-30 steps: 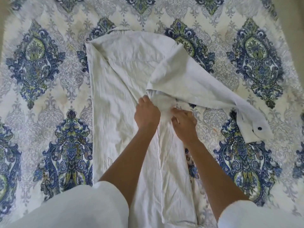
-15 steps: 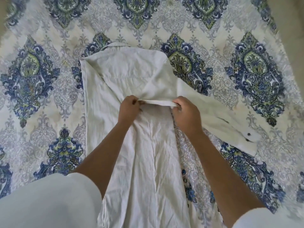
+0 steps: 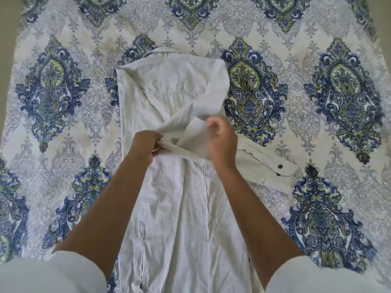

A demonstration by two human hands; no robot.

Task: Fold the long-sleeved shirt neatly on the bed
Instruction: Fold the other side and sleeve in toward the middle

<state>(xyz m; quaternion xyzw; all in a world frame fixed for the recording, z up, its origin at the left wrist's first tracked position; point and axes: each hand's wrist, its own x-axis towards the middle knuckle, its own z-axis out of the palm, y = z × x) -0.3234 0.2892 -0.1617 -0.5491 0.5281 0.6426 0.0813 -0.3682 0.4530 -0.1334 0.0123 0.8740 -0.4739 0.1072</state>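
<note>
A pale off-white long-sleeved shirt (image 3: 169,85) lies lengthwise on the bed, collar at the far end, its left side folded inward. The right sleeve crosses the body at mid-height, and its buttoned cuff (image 3: 273,166) rests on the bedspread to the right. My left hand (image 3: 146,146) pinches the sleeve fabric at the shirt's middle. My right hand (image 3: 222,140) grips the same sleeve a little further right, fingers curled and blurred, lifting a fold of cloth off the body.
The bedspread (image 3: 63,102) is white with large blue and green ornamental medallions and reaches out on every side of the shirt. White sleeves cover my upper arms at the bottom corners. A plain beige surface shows at the top left corner.
The sleeve, earlier stretched out to the right, has been drawn in over the shirt body. My hands have moved apart along it, and the right hand has raised a fold.
</note>
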